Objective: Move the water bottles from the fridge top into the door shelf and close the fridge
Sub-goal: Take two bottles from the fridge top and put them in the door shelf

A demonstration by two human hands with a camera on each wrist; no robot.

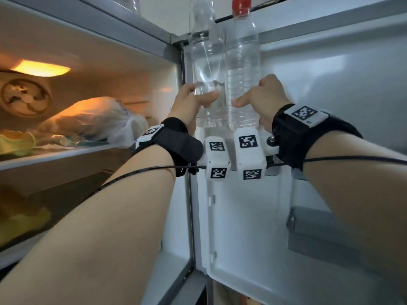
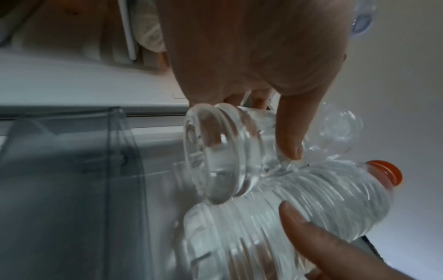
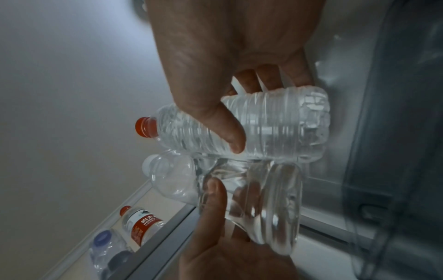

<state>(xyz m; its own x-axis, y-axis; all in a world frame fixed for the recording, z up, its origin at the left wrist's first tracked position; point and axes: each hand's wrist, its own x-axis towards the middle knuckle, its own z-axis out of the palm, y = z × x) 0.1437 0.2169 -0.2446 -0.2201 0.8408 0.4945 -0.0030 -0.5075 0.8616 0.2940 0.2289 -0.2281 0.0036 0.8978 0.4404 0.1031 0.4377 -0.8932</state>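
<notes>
Centre of the head view: left hand [image 1: 193, 100] wraps thumb and fingers round a smooth clear bottle [image 1: 207, 69]; right hand [image 1: 264, 97] likewise grips the red-capped ribbed bottle [image 1: 242, 69]. The two bottles touch, raised before the open door, above the grey door shelf [image 1: 319, 234] at lower right. More bottles [image 3: 141, 225], apparently on the fridge top, remain. Risk: the bottles knocking together may loosen either grip.
</notes>
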